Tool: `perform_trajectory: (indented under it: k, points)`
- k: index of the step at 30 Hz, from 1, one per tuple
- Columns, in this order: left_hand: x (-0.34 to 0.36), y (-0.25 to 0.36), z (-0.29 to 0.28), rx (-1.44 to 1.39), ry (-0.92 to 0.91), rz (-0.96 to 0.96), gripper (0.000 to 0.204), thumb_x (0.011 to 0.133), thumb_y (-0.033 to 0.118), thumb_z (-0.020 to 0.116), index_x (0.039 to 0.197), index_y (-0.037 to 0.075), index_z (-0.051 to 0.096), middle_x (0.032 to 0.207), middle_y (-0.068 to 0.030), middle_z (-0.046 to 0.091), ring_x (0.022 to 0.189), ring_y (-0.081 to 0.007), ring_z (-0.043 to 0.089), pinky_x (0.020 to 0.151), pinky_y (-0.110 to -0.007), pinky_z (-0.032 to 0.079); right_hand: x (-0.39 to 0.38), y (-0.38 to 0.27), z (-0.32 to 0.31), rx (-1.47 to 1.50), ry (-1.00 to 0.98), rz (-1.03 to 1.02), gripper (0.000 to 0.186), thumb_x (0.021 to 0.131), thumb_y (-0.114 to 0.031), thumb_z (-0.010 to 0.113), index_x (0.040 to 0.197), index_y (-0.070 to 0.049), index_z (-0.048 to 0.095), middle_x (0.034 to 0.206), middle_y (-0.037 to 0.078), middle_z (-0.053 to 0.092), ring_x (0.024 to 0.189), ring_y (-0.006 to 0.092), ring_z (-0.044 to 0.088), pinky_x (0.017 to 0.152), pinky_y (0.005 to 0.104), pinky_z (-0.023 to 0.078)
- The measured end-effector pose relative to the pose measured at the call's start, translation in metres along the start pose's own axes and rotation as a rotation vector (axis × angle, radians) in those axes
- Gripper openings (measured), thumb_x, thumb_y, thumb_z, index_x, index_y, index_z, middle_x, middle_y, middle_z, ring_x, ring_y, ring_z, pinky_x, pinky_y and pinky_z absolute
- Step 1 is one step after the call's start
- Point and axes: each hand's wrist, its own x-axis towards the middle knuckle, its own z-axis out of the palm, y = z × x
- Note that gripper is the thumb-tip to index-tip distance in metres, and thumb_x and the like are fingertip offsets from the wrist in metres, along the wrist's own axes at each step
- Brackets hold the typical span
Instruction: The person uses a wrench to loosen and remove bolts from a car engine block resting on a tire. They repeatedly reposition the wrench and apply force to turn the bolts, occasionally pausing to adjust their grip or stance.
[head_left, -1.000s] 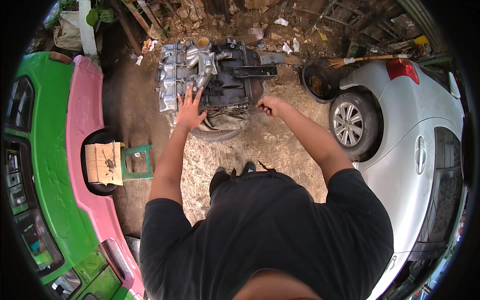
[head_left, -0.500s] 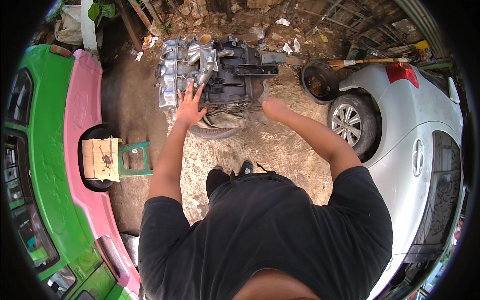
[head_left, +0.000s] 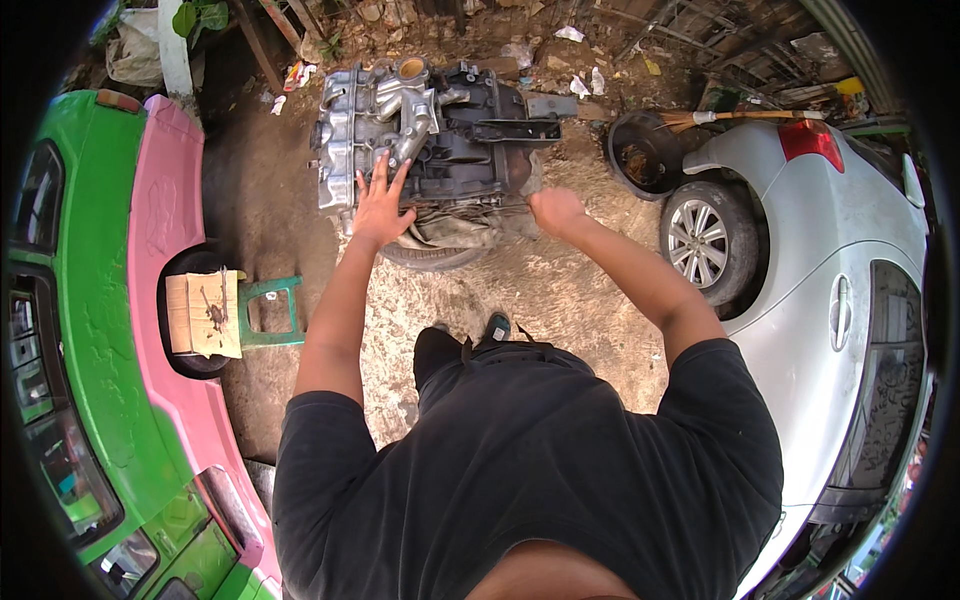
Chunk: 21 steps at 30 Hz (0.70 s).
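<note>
A car engine [head_left: 465, 130], silvery on its left part and dark on its right, lies on a tyre [head_left: 432, 258] with a crumpled grey cloth [head_left: 455, 228] between them. My left hand [head_left: 380, 210] rests on the near left part of the engine, fingers spread, below a metal pipe casting [head_left: 412, 125]. At the engine's near right end, my right hand [head_left: 557, 211] is closed in a fist. Whatever it grips is hidden by the fingers. A thin greyish flap [head_left: 533, 175] shows just beyond that fist.
On the left stands a green and pink vehicle [head_left: 160, 240], with a small green stool [head_left: 272, 310] and a piece of cardboard [head_left: 205, 313] beside it. To the right are a silver car [head_left: 790, 240] and a black tub [head_left: 640, 160]. A broom [head_left: 740, 117] lies behind them.
The view has shifted slightly. My left hand stays spread on the engine, and my right fist remains at its near right end, only a touch farther right.
</note>
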Motion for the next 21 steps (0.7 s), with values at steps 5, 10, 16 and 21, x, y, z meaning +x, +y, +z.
perform_trajectory:
  k: [5,10,16,21]
  points:
    - [0.0,0.0,0.001,0.006,-0.006,-0.002,0.096,0.081,0.038,0.068,0.157,0.027,0.01,0.163,-0.0124,-0.002,0.151,-0.0309,0.006,0.121,-0.056,0.005,-0.001,-0.004,-0.003,-0.019,0.015,-0.027,0.021,0.086,-0.013,0.054,0.086,-0.005,0.073,0.089,0.017,0.072,0.085,0.0324,0.072,0.071,0.0436,0.058]
    - [0.002,-0.003,0.004,0.021,-0.01,0.002,0.096,0.081,0.041,0.065,0.157,0.029,0.008,0.164,-0.012,-0.004,0.151,-0.0291,0.004,0.121,-0.056,0.005,-0.007,-0.008,0.002,0.057,0.06,0.02,0.018,0.085,-0.01,0.055,0.085,-0.004,0.072,0.088,0.017,0.072,0.085,0.0323,0.072,0.072,0.0435,0.058]
    - [0.002,-0.004,0.003,-0.013,0.007,0.026,0.097,0.079,0.038,0.069,0.157,0.026,0.013,0.163,-0.0151,-0.002,0.151,-0.0322,0.004,0.121,-0.056,0.005,-0.012,-0.023,-0.006,0.015,0.016,0.04,0.013,0.082,-0.009,0.06,0.083,-0.006,0.073,0.087,0.016,0.072,0.084,0.0302,0.072,0.071,0.0408,0.058]
    - [0.004,-0.003,-0.001,-0.035,-0.028,0.017,0.097,0.081,0.04,0.068,0.157,0.027,0.01,0.163,-0.0165,-0.002,0.151,-0.0327,0.005,0.12,-0.057,0.005,0.015,-0.029,-0.028,-0.036,0.034,-0.037,0.013,0.081,-0.009,0.061,0.08,-0.009,0.074,0.086,0.013,0.073,0.083,0.0293,0.072,0.068,0.0396,0.058]
